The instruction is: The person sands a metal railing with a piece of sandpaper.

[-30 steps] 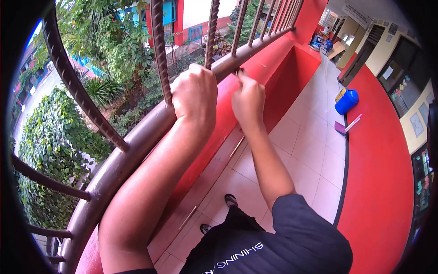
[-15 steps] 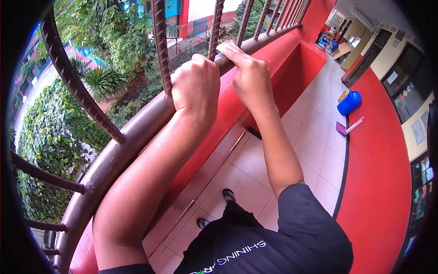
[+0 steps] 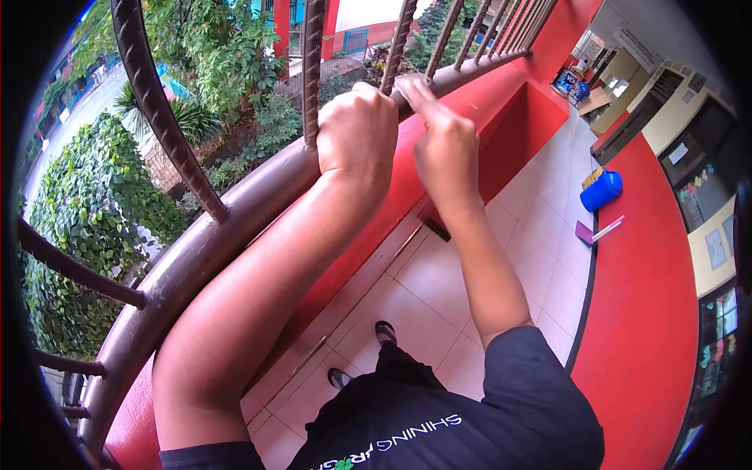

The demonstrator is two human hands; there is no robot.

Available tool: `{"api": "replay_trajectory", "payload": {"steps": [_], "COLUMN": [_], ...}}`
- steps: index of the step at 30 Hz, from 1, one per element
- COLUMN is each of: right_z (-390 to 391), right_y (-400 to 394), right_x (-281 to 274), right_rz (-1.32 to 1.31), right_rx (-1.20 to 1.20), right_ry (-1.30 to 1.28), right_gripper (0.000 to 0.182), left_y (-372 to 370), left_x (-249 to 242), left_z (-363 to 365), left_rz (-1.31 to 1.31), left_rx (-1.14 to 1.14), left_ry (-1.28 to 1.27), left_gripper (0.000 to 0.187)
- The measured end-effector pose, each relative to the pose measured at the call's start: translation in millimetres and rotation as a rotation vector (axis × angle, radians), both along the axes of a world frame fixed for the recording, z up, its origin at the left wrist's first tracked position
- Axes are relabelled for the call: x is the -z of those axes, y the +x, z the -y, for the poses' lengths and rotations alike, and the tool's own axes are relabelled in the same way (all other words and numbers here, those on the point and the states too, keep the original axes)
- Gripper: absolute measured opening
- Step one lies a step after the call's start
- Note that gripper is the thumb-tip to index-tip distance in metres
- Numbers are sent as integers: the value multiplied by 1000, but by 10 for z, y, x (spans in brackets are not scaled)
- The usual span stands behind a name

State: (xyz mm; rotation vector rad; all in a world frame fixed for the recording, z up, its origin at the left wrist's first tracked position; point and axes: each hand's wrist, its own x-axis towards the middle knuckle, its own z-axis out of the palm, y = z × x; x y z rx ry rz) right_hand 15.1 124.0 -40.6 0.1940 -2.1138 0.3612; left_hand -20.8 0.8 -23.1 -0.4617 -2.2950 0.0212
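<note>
Two hands work at one brown railing: the left hand (image 3: 356, 133) is fisted around the base of a twisted bar (image 3: 313, 70), while the right hand (image 3: 445, 153), just beside it, presses a small pale piece (image 3: 409, 81) against the rail (image 3: 235, 215), fingers pinched; the piece is mostly hidden. Below, the shirt (image 3: 439, 415) reads "SHINING". One blue bucket (image 3: 601, 189) stands well right.

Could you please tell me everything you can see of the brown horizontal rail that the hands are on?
The brown rail is a thick round bar, seemingly painted metal, glossy with worn patches. It runs diagonally along the top of the red wall. Twisted upright bars rise from it. The left hand rests fisted on it; the right hand presses a small pale piece, perhaps sandpaper, against it.
</note>
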Motion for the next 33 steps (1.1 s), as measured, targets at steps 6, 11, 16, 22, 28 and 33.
{"api": "replay_trajectory", "payload": {"steps": [6,11,16,22,28,33], "right_z": [146,-44,101,23,23,119], "right_y": [77,-66,95,2,-42,134], "right_x": [24,-161,-17,-101,-100,-8], "right_rz": [9,8,18,38,-11,7], "right_rx": [74,-65,13,-15,-8,26], "right_ry": [-39,-38,-40,2,34,-45], "right_gripper": [52,47,48,52,51,54], "left_y": [-9,21,-27,25,4,18], "left_x": [-2,6,-11,15,12,-3], "left_z": [-3,5,-13,20,6,18], "left_rz": [-14,-43,-2,-39,-12,-17], "left_rx": [-2,-5,-33,8,0,25], "left_ry": [8,14,4,-19,-15,3], "left_gripper": [11,12,10,9,10,10]}}
